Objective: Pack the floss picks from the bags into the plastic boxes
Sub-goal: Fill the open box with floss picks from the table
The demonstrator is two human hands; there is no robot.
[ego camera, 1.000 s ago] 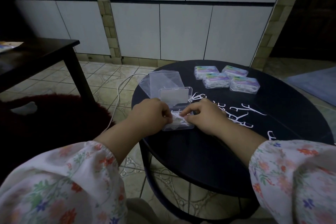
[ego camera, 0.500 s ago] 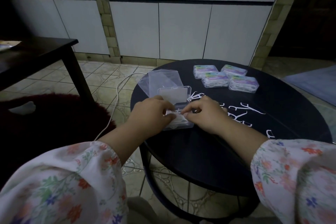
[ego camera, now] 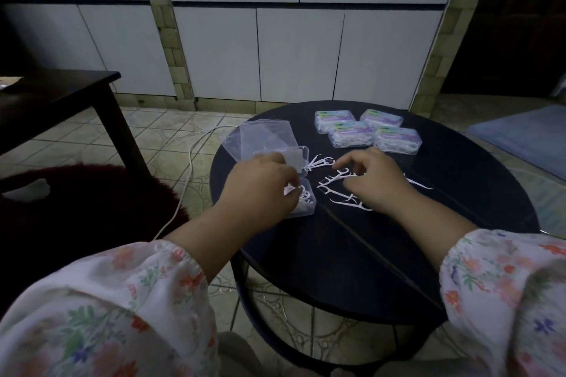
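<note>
Head view looks down on a round black table. At its left edge lies an open clear plastic box, lid folded back away from the person, with white floss picks heaped in the tray. The left hand rests over the tray's left half, fingers curled down onto the picks inside; whether it actually pinches any cannot be told, since the fingertips are hidden under the knuckles. The right hand sits just to the right of the box, apart from the left hand, fingers bent and hovering over a scatter of loose floss picks lying flat on the tabletop. Its fingertips come close to one pick, but a firm grip is not evident.

Empty clear bags lie crumpled behind the open box, partly beneath its lid. Four closed, filled boxes with purple and green labels stand grouped at the far side of the table, well apart from both hands.

Both forearms wear floral sleeves. A white cable trails over the tiled floor to the left, near a dark rug and a dark side table. White cabinet doors line the wall behind.
</note>
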